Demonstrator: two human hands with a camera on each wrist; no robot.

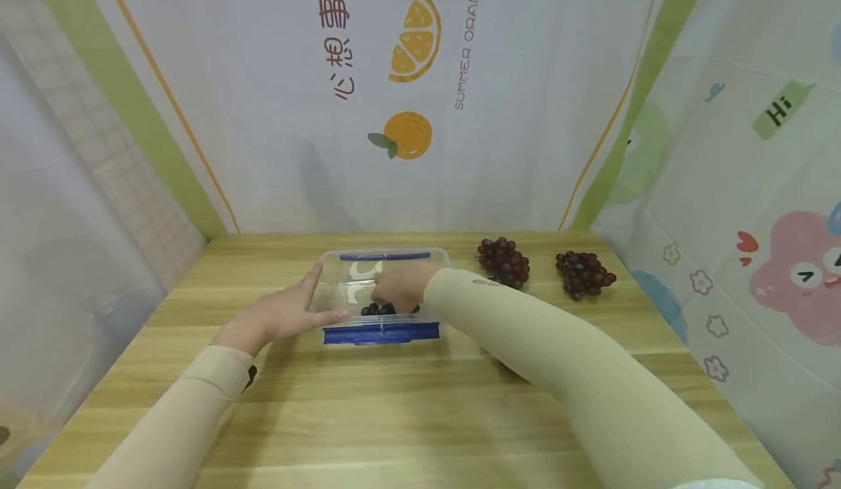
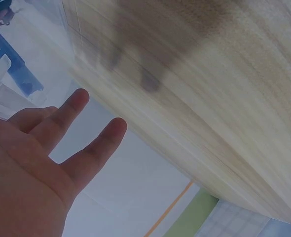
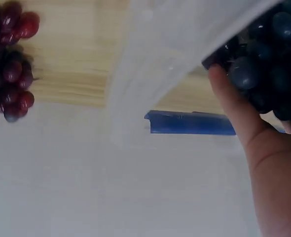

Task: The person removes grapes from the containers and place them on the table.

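A clear plastic box (image 1: 381, 333) with blue clasps stands on the wooden table in the head view. My left hand (image 1: 287, 315) rests at its left side, thumb and fingers spread straight; the left wrist view shows that hand's extended fingers (image 2: 98, 148). Reaching inside the box, my right hand (image 1: 402, 286) grips a bunch of black grapes (image 1: 377, 309). In the right wrist view these dark grapes (image 3: 278, 64) lie against the curled fingers, behind the box's clear wall. The sleeve and hand hide part of the bunch in the head view.
Two bunches of red grapes, a nearer one (image 1: 504, 261) and another (image 1: 583, 274), lie right of the box. A dark thing (image 1: 511, 372) lies mostly hidden under the right forearm. Printed cloth (image 1: 276, 146) hangs behind the table and along its sides.
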